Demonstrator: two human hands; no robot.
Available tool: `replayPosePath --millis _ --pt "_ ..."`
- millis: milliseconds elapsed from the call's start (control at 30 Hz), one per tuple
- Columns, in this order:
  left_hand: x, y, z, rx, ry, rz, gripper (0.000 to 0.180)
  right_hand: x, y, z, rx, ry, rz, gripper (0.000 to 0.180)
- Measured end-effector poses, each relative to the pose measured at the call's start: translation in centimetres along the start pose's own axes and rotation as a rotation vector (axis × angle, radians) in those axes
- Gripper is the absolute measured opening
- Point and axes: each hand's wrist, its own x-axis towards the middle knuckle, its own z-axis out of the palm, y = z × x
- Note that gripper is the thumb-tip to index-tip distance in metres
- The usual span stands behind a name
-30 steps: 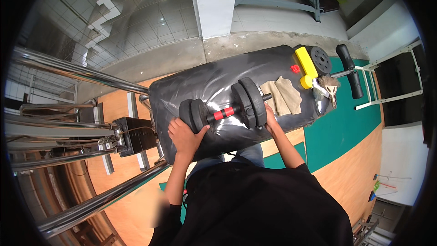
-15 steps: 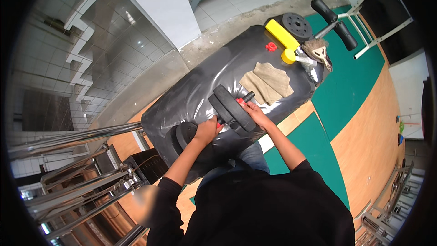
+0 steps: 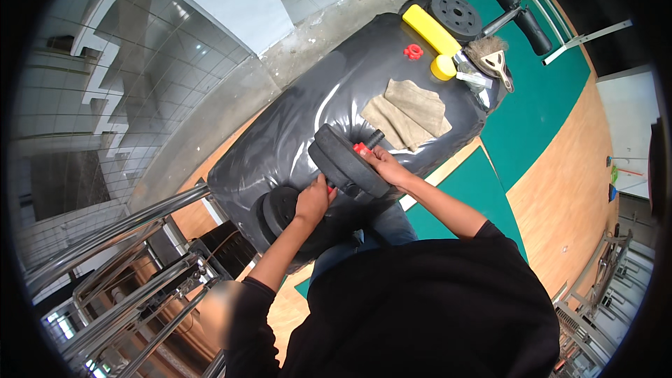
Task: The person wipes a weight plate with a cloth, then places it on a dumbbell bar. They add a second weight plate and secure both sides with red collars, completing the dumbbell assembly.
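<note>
An adjustable dumbbell (image 3: 334,161) with black weight plates lies slantwise over the black padded bench (image 3: 280,136) before me. My right hand (image 3: 386,168) is closed, its fingers pinching a red star-shaped collar nut (image 3: 360,148) beside the plates. The threaded bar end (image 3: 376,137) sticks out past that nut. My left hand (image 3: 313,199) is wrapped round the bar on the other side of the plates, where a bit of red shows by the fingertips. More black plates (image 3: 281,208) are next to my left hand; how they join the bar is hidden.
A tan cloth (image 3: 413,115) lies just beyond the dumbbell. Farther off are a loose red collar nut (image 3: 413,52), a long yellow object (image 3: 428,29), a round yellow piece (image 3: 442,67), a brush (image 3: 492,56) and a black weight plate (image 3: 456,15). Metal rails (image 3: 126,220) stand at left.
The whole view has shifted slightly. The plates sit a little farther left and tilt differently between my hands. My right hand stays at the red nut, my left on the bar.
</note>
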Motion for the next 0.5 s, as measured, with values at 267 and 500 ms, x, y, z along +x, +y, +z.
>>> replayPosePath --millis 267,500 --pt "0.3 -0.1 -0.8 -0.005 -0.002 0.048 0.046 -1.4 -1.9 0.4 -0.034 0.061 -0.005 0.042" --pt "0.6 0.0 -0.2 -0.007 0.04 0.054 0.047 -3.5 -7.0 -3.5 -0.383 0.242 0.233 0.058"
